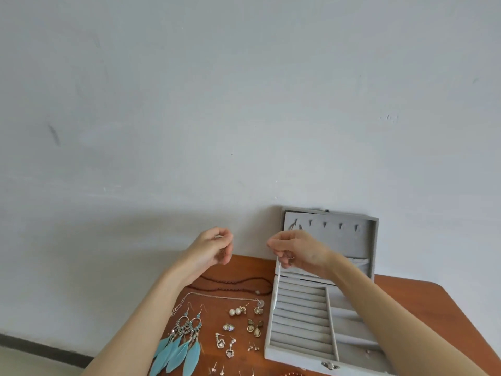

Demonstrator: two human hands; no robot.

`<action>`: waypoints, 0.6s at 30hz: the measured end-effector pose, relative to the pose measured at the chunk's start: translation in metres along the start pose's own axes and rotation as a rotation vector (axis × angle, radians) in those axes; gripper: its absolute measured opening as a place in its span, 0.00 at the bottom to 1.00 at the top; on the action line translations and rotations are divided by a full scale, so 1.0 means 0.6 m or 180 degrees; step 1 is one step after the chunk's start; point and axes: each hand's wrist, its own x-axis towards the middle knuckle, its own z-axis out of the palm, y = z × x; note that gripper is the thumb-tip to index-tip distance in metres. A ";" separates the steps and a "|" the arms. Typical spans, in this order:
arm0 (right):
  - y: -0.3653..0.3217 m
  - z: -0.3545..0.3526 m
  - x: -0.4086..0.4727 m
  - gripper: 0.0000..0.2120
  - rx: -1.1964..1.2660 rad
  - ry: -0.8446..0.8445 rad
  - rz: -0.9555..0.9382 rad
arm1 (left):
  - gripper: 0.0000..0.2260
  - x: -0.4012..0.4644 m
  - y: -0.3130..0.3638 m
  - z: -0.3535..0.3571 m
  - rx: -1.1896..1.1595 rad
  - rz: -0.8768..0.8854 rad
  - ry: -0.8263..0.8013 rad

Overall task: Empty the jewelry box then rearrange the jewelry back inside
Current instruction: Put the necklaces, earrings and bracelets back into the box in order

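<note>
Above the far edge of the wooden surface [423,294], both hands are raised, the left hand [214,246] and right hand [294,251] with fingers curled, seemingly pinching something too fine to make out. At right the jewelry box [320,316] stands open, earrings [181,340] spread left of it. A thin chain could tangle or slip.

no readable text, labels, numbers

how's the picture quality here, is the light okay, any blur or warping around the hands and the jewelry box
Head view: soft, even daylight, no glare; a faint shadow lies on the wall above the table. Wide-angle warping tilts the jewelry box and bends the table edge. The left hand and right hand look slightly soft; small earrings lack fine detail.
</note>
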 end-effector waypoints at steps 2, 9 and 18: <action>-0.012 -0.021 -0.024 0.09 -0.0318 0.0017 0.0045 | 0.06 -0.011 0.006 0.020 0.0235 -0.0137 -0.0221; -0.064 -0.053 -0.080 0.06 -0.0961 -0.0011 -0.0069 | 0.19 -0.026 0.051 0.121 0.0989 -0.0326 -0.1544; -0.107 -0.087 -0.119 0.07 -0.0909 0.0163 -0.0357 | 0.20 -0.014 0.069 0.189 0.0012 -0.0326 -0.1772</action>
